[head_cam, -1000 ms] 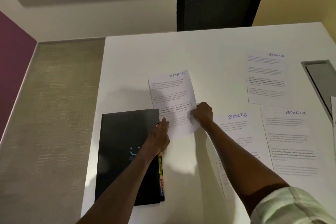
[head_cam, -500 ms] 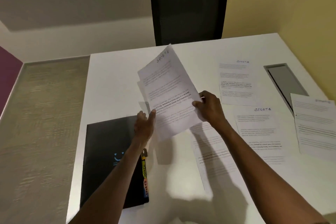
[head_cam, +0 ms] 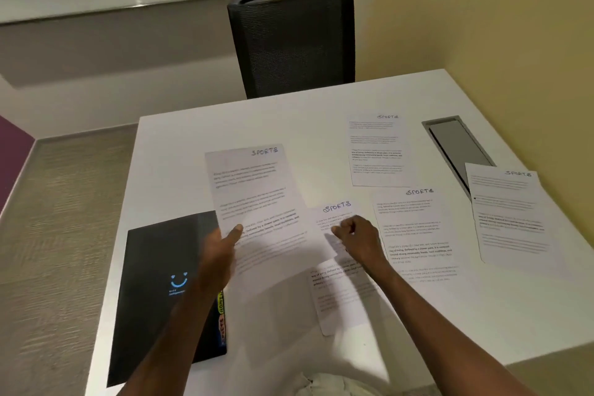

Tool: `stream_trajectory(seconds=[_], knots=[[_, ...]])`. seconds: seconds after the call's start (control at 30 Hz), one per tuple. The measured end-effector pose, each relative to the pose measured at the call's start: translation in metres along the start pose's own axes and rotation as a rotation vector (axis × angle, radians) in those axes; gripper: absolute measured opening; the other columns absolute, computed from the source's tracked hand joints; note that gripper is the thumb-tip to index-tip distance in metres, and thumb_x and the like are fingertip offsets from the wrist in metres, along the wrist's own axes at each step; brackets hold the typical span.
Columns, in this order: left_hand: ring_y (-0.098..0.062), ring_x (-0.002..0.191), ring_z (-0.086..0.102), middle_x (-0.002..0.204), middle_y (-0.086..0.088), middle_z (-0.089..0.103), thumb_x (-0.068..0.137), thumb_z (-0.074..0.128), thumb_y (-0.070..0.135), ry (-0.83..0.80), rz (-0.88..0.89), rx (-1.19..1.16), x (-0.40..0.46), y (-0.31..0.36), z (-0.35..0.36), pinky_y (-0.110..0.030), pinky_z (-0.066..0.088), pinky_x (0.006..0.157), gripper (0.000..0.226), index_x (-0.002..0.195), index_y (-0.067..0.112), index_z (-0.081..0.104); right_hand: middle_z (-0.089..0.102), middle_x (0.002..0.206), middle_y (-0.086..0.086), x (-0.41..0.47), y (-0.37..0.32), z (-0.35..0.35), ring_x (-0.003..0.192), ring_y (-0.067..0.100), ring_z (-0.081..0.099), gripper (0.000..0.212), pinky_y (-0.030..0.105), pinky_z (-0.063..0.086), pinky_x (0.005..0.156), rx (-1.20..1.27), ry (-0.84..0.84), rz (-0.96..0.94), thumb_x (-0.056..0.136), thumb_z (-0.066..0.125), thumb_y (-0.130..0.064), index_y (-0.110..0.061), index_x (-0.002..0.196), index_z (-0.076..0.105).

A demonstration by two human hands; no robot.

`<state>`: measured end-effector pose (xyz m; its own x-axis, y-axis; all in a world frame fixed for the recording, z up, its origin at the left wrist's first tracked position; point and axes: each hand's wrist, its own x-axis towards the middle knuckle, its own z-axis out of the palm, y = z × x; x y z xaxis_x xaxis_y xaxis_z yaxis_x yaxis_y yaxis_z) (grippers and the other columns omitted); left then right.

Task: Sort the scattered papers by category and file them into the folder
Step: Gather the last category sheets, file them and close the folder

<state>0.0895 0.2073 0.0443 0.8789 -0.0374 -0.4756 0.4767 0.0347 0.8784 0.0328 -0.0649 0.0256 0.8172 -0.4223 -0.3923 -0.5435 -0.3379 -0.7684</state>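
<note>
Paper on a smooth desk
Thin white printed paper sheets [head_cam: 379, 151] lie on the smooth matt white desk [head_cam: 180, 151]; the black folder's plastic cover [head_cam: 160, 260] looks faintly glossy, the black chair's back [head_cam: 292, 42] woven mesh.

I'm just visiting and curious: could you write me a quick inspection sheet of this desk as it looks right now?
Surface: white table with a grey hatch near its right edge.
Job's things: five sheets headed SPORTS; held sheet lifted; sheet beneath the right hand; closed black folder with coloured tabs.
Clutter: nothing seen.
Grips: left hand pinches the held sheet; right hand curled over the sheet, its hold unclear.
Cables: nothing seen.
Surroundings: black mesh chair, yellow wall.
</note>
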Motion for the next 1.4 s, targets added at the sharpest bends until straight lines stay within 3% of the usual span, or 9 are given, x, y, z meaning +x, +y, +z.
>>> stream_trajectory(seconds=[0.2,0.4,0.63,0.77,0.83,0.93,1.0,1.2,1.4], knots=[[-0.023,0.091,0.069,0.099,0.001,0.070,0.100,0.057,0.017,0.233,-0.062,0.084,-0.019,-0.010,-0.036,-0.036,0.056,0.076,0.020,0.119,0.021,0.062,0.055,0.115,0.016,-0.010,0.067,0.007,0.109,0.031,0.052,0.075,0.038,0.043,0.090,-0.384,0.056,0.101,0.071,0.083,-0.046,0.001,0.119,0.050],[-0.028,0.093,0.071,0.102,-0.004,0.072,0.100,0.056,0.014,0.285,-0.102,0.128,-0.027,-0.018,-0.070,-0.039,0.058,0.072,0.014,0.106,0.023,0.065,0.048,0.120,0.015,-0.009,0.078,0.020,0.112,0.031,0.046,0.084,0.039,0.047,0.087,-0.632,0.128,0.068,0.065,0.084,-0.052,-0.003,0.119,0.043],[-0.033,0.096,0.071,0.107,-0.009,0.074,0.100,0.056,0.016,0.293,-0.109,0.158,-0.028,-0.024,-0.078,-0.056,0.056,0.085,0.014,0.110,0.019,0.065,0.048,0.124,0.017,0.013,0.076,0.015,0.115,0.030,0.048,0.096,0.039,0.047,0.094,-0.715,0.095,0.165,0.060,0.086,-0.056,-0.002,0.124,0.040],[-0.030,0.085,0.072,0.102,-0.011,0.073,0.100,0.057,0.021,0.307,-0.081,0.230,-0.029,-0.026,-0.076,-0.048,0.060,0.070,0.015,0.112,0.018,0.064,0.053,0.126,0.016,0.024,0.070,0.018,0.121,0.032,0.049,0.099,0.043,0.044,0.097,-0.683,0.060,0.284,0.056,0.090,-0.050,-0.004,0.128,0.039],[-0.029,0.087,0.072,0.103,-0.010,0.072,0.100,0.056,0.021,0.315,-0.068,0.273,-0.030,-0.024,-0.073,-0.050,0.060,0.074,0.016,0.114,0.017,0.062,0.059,0.122,0.013,0.030,0.072,0.017,0.116,0.031,0.055,0.087,0.042,0.047,0.093,-0.616,0.040,0.296,0.060,0.091,-0.043,-0.006,0.124,0.045],[-0.029,0.090,0.070,0.102,-0.008,0.071,0.101,0.054,0.020,0.330,-0.041,0.290,-0.030,-0.017,-0.066,-0.044,0.059,0.070,0.016,0.115,0.018,0.061,0.069,0.103,0.010,0.037,0.075,0.012,0.094,0.029,0.066,0.037,0.033,0.055,0.076,-0.394,-0.004,0.209,0.073,0.081,-0.019,-0.006,0.101,0.061],[-0.025,0.092,0.069,0.102,-0.006,0.070,0.102,0.052,0.017,0.331,-0.011,0.290,-0.031,-0.009,-0.060,-0.037,0.056,0.068,0.017,0.116,0.018,0.060,0.066,0.088,0.002,0.035,0.069,0.005,0.083,0.026,0.065,0.021,0.036,0.056,0.070,-0.246,0.006,0.089,0.077,0.076,-0.015,-0.011,0.087,0.058],[-0.023,0.096,0.067,0.103,-0.004,0.068,0.103,0.048,0.014,0.329,0.029,0.325,-0.027,0.005,-0.034,-0.029,0.053,0.069,0.021,0.119,0.017,0.060,0.065,0.076,-0.004,0.018,0.012,-0.036,0.068,0.014,0.058,0.021,0.030,0.044,0.062,-0.028,0.064,-0.281,0.082,0.075,-0.020,-0.013,0.077,0.056],[-0.027,0.099,0.070,0.112,-0.011,0.072,0.103,0.048,0.009,0.221,-0.040,0.081,-0.021,0.009,0.005,-0.041,0.059,0.081,0.024,0.123,0.012,0.061,0.076,0.093,-0.005,0.010,-0.036,-0.073,0.087,0.014,0.071,0.015,0.029,0.054,0.076,0.403,-0.152,-0.219,0.081,0.077,-0.020,-0.015,0.094,0.070]])
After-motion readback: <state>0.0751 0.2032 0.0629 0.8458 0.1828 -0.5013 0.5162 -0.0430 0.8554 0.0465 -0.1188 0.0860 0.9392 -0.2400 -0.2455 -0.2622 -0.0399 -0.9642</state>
